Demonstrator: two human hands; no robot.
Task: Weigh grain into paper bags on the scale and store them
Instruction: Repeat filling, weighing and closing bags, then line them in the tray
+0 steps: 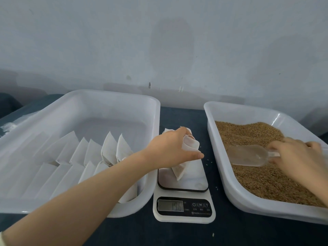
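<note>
A white paper bag (179,170) stands on the platform of a white digital scale (183,208), whose display is lit. My left hand (170,148) grips the bag's folded top, fingers curled round the paper. To the right, a white tray (218,139) holds brown grain (255,176). A clear plastic scoop (248,155) lies on the grain, and my right hand (300,157) holds its handle. The left white tray (154,110) holds several filled paper bags (110,150), which stand in rows.
The trays and scale sit on a dark blue table (184,235) against a pale wall. A few loose grains (209,161) lie on the table beside the scale. Clear plastic (8,126) shows at the far left edge.
</note>
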